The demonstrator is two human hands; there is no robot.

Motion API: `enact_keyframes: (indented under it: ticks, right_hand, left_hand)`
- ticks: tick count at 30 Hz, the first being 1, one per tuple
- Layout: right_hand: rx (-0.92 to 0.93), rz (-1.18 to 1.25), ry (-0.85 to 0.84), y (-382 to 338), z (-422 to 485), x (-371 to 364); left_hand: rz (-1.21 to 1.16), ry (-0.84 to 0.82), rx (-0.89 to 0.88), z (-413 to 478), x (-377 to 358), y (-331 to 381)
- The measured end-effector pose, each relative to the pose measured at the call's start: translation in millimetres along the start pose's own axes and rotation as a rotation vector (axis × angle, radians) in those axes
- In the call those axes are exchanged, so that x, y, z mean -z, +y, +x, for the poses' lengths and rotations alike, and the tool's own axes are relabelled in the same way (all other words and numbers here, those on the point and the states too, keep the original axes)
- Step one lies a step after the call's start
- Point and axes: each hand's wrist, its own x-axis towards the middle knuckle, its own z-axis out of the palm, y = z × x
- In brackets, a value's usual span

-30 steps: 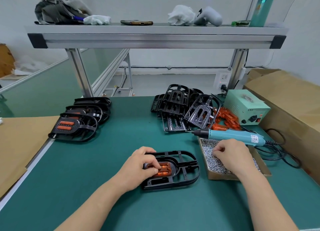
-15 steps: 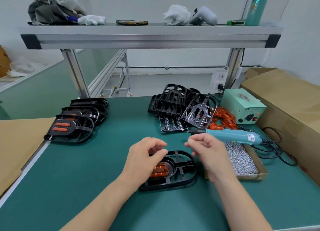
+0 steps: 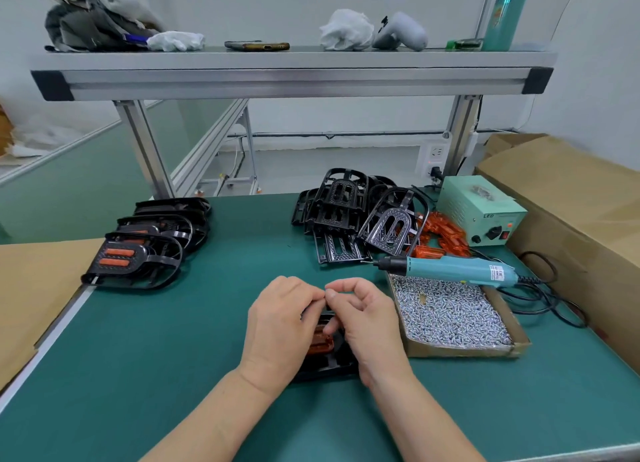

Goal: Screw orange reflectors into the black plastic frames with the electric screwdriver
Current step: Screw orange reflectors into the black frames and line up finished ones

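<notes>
Orange reflector (image 3: 320, 343) — glossy, in black frame (image 3: 329, 371) — beneath left hand (image 3: 277, 326), right hand (image 3: 369, 323); fingertips (image 3: 333, 294) pinched, contents unclear.

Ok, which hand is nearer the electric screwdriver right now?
Right. The right hand sits just in front of the tip of the electric screwdriver, beside the screw box; the left hand is farther left, over the black frame.

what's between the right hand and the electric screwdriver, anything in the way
Nothing visible blocks it. The electric screwdriver lies across the far rim of the screw box, beyond the right hand, with only bare mat between. That hand's fingertips touch the left hand over the black frame.
</notes>
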Motion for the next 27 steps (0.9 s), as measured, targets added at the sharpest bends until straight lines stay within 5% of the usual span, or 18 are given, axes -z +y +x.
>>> enact_keyframes:
  ticks: [4, 8, 13, 20, 27]
  right_hand:
    - [-0.035, 0.026, 0.013, -5.1, 4.5, 6.9]
    - [-0.137, 0.268, 0.323, -15.9, 28.5, 34.2]
    - [-0.319, 0.626, 0.507, -21.9, 48.8, 67.7]
    - [-0.364, 0.812, 0.58, -27.6, 84.2, 82.2]
    - [-0.306, 0.736, 0.558, -29.1, 90.5, 80.5]
  left_hand:
    - [-0.065, -0.046, 0.041, -0.2, 1.3, -3.5]
    - [-0.232, -0.056, 0.296, -4.6, 2.8, -16.9]
    - [-0.238, -0.038, 0.509, -16.8, 8.2, -46.1]
    - [-0.29, -0.006, 0.604, -30.1, 5.7, -61.9]
    - [-0.335, -0.022, 0.63, -27.7, 4.4, -63.3]
